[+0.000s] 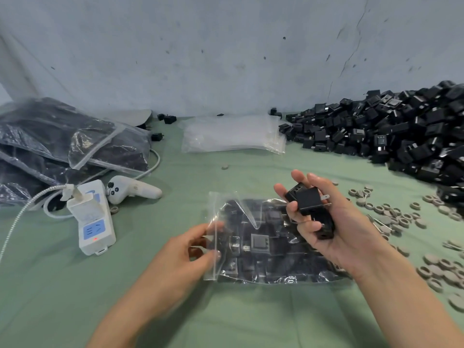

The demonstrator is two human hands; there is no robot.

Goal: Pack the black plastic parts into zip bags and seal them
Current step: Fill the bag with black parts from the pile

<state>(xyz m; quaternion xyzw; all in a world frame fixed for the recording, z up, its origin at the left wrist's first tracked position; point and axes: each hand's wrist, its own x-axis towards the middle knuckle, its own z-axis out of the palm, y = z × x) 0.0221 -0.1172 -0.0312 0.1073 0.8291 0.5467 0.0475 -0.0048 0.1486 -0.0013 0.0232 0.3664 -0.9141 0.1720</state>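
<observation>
A clear zip bag (261, 249), partly filled with black plastic parts, lies on the green table in front of me, its mouth facing left. My left hand (190, 249) pinches the bag's open zip edge. My right hand (334, 222) hovers over the bag's right end and grips a few black plastic parts (310, 209) with metal prongs. A large heap of loose black parts (396, 131) fills the far right of the table.
Filled zip bags (62, 144) are stacked at the far left. A pile of empty zip bags (231, 134) lies by the wall. A white power strip (93, 217) and a white controller (130, 189) sit left of me. Grey rings (401, 217) are scattered on the right.
</observation>
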